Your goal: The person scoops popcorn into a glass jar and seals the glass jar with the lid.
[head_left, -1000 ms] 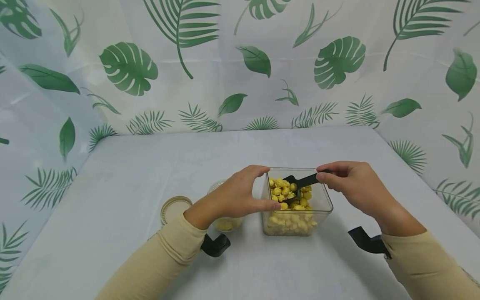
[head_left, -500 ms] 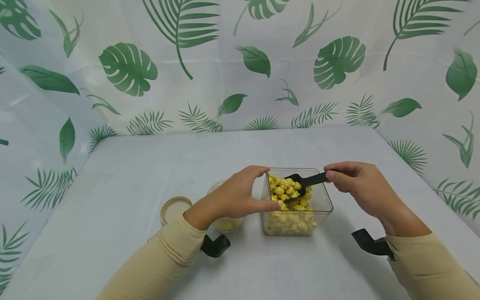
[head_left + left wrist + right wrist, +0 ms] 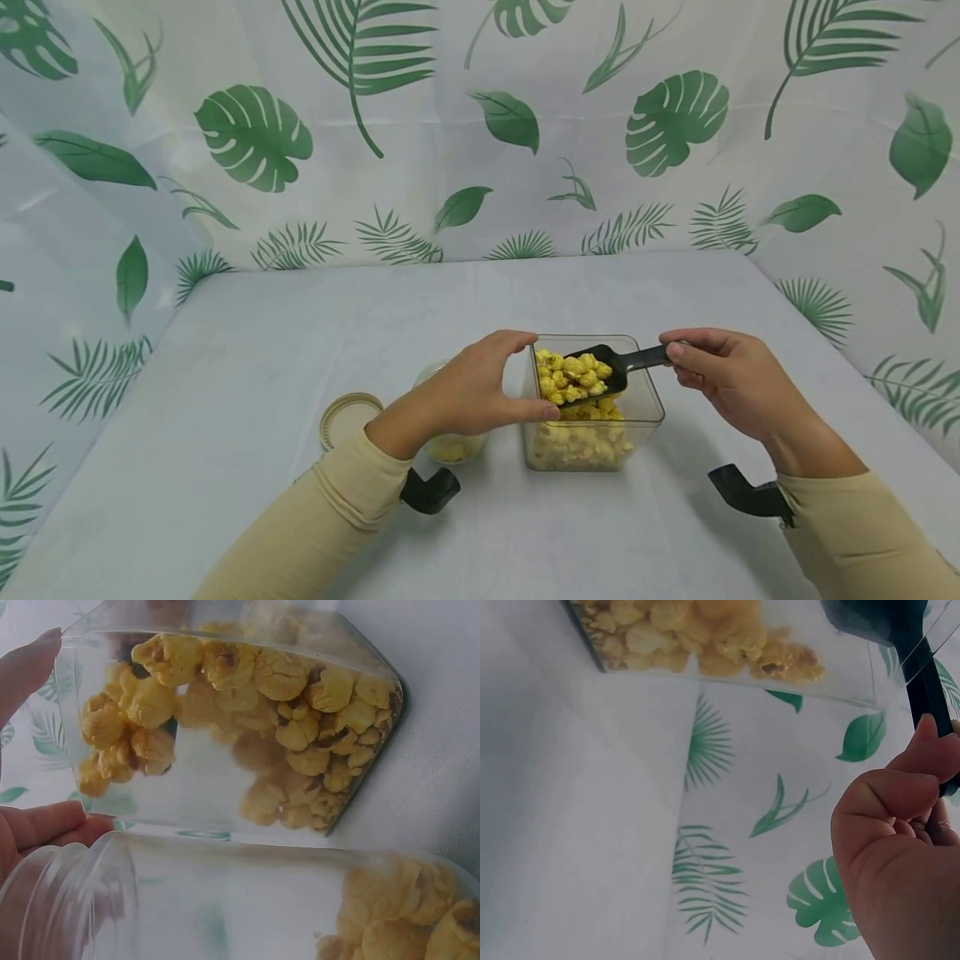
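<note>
My right hand (image 3: 731,375) pinches the handle of a black scoop (image 3: 617,367), whose bowl carries a heap of yellow popcorn (image 3: 576,375) at the top of a clear square container (image 3: 651,408). More popcorn (image 3: 330,735) fills the lower part of that container, as the left wrist view shows. My left hand (image 3: 472,383) grips the container's left side, thumb at the near corner and fingers at the far one. Beneath this hand stands a clear round jar (image 3: 225,892) with some popcorn at its bottom; in the head view the hand partly covers it.
A round lid (image 3: 351,419) with a gold rim lies on the white-covered table (image 3: 262,350), left of the jar and partly behind my left forearm. Leaf-printed cloth (image 3: 420,125) hangs at the back and both sides.
The scoop has come up out of the popcorn and tilted level, now bearing a heap. My right hand has shifted right and slightly nearer. The left hand holds still on the container.
</note>
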Available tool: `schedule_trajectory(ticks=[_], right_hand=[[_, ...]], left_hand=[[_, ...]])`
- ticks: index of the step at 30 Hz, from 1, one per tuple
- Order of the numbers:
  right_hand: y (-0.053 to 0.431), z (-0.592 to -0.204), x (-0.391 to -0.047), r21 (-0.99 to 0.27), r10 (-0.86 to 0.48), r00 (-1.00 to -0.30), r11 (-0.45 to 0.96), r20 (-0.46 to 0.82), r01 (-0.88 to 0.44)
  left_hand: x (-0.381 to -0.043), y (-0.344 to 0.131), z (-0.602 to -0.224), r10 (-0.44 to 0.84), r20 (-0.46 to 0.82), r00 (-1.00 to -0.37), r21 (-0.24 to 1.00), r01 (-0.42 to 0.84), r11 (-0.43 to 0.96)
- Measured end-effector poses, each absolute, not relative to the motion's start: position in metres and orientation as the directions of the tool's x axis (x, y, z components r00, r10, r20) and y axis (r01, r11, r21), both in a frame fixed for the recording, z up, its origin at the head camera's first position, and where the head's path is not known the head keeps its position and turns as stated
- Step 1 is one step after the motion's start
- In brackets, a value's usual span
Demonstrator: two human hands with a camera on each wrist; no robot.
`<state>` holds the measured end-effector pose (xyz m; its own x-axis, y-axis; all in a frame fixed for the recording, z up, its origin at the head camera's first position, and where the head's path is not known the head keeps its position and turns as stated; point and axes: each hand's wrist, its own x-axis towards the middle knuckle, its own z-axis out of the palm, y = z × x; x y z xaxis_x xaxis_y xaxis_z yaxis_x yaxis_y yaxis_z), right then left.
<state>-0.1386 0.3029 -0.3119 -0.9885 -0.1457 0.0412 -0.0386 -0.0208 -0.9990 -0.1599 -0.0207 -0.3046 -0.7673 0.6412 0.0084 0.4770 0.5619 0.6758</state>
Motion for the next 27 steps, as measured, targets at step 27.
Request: schedule_trajectory(ticks=[27], right_hand=[[0.290, -0.320, -0.137, -0.998, -0.116, -0.992, -0.037, 0.054, -0.050]], left_hand=[[-0.160, -0.020, -0.305, 0.640, 0.007, -0.769, 0.681, 0.472, 0.560]])
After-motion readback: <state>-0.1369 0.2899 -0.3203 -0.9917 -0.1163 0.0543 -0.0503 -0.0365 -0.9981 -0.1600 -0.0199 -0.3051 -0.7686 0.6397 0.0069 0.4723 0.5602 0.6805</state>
